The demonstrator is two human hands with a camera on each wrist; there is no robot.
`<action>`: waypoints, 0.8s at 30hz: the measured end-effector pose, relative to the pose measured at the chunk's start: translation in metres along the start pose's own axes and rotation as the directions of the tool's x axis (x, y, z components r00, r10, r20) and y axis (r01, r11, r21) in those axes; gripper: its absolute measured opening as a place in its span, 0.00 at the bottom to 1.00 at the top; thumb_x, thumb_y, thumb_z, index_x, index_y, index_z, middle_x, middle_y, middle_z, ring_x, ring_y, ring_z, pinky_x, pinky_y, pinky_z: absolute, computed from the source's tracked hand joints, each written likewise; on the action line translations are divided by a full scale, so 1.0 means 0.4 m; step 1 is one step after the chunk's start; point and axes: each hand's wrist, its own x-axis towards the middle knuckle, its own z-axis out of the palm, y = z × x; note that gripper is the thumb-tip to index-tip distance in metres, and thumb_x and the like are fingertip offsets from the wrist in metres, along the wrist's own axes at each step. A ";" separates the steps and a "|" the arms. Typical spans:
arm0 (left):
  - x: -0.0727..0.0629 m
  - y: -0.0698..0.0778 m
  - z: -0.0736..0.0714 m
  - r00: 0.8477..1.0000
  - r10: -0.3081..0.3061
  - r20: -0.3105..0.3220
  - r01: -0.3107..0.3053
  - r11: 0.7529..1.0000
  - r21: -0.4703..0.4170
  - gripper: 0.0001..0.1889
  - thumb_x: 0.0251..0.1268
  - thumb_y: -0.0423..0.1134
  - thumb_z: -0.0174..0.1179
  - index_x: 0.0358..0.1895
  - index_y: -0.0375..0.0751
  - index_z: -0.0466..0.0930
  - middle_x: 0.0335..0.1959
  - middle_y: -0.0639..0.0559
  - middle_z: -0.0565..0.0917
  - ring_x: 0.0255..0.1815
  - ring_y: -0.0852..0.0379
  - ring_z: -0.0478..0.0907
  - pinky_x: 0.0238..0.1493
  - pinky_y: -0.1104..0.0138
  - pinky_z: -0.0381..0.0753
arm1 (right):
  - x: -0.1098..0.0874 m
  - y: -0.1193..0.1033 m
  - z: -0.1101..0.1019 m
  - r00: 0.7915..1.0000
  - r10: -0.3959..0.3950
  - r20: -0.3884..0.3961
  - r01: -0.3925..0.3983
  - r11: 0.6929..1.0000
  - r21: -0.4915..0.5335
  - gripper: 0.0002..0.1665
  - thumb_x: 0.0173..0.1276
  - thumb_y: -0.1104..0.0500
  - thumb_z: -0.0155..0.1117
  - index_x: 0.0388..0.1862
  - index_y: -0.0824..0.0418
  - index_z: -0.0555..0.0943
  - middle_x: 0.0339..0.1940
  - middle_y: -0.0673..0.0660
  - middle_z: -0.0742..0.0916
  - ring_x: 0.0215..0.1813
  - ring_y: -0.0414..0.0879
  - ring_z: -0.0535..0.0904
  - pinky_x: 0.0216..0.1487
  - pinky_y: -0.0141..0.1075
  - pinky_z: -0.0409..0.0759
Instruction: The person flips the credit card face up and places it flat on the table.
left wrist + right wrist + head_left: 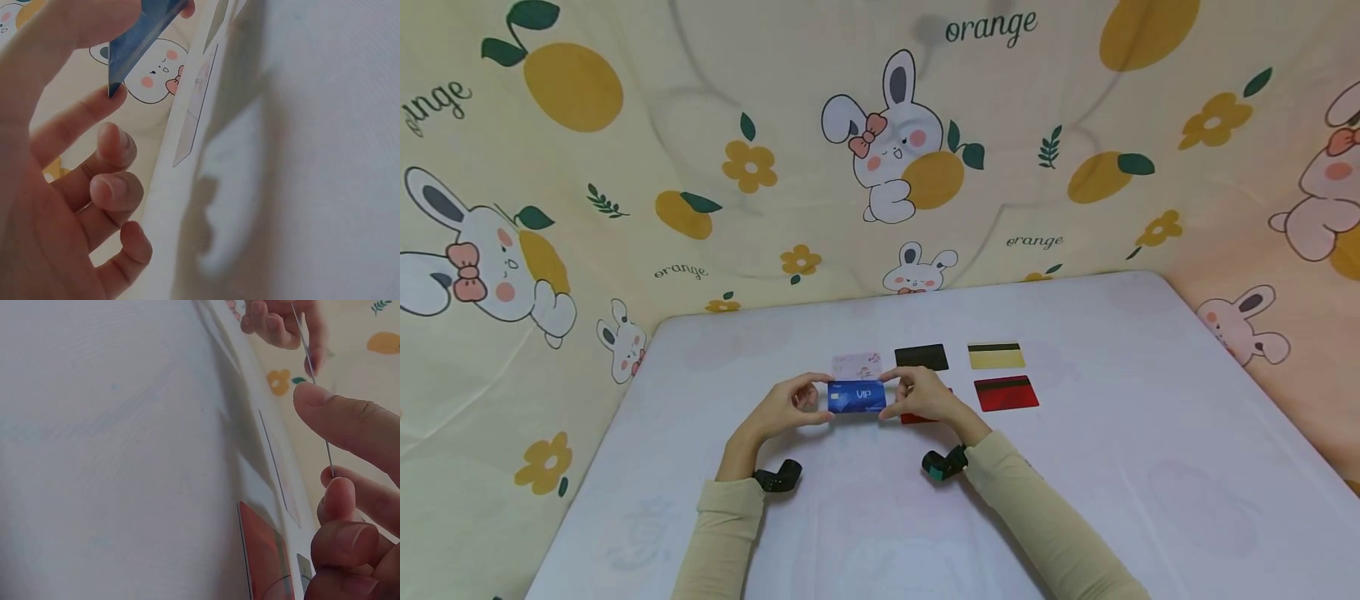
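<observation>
A blue VIP card (857, 397) is held up above the table between both hands, its printed face toward the head camera. My left hand (793, 402) pinches its left end between thumb and index finger, the other fingers curled loosely. The right hand (923, 395) pinches the opposite end the same way. In the left wrist view the blue card (140, 40) slants between thumb and fingertip; in the right wrist view it appears edge-on as a thin line. Just behind it lies a pale pink patterned card (856, 365). A red card (917, 418) is partly hidden beneath the right hand.
On the white table (850, 533), a black card (922, 357) lies behind the right hand. Farther right are a gold card (996, 356) with a dark stripe and a red striped card (1007, 393). A printed cloth (700, 150) hangs behind the table.
</observation>
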 end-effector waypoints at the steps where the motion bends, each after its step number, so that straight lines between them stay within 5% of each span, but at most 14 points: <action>1: 0.000 -0.001 0.001 1.000 -0.007 0.001 0.007 1.000 -0.002 0.29 0.51 0.40 0.72 0.59 0.46 0.76 0.29 0.50 0.72 0.28 0.60 0.65 0.30 0.72 0.65 | 0.000 0.000 0.001 1.000 0.004 -0.002 -0.004 1.000 0.000 0.34 0.48 0.60 0.79 0.57 0.64 0.79 0.18 0.48 0.76 0.22 0.39 0.69 0.33 0.31 0.67; 24: -0.001 -0.021 0.017 0.997 -0.073 0.029 0.072 0.997 0.038 0.29 0.52 0.42 0.72 0.59 0.44 0.77 0.29 0.46 0.75 0.26 0.62 0.64 0.28 0.74 0.64 | -0.002 -0.001 0.018 0.996 0.089 0.025 -0.089 0.995 -0.036 0.36 0.51 0.58 0.77 0.60 0.62 0.78 0.15 0.48 0.76 0.16 0.38 0.67 0.21 0.29 0.64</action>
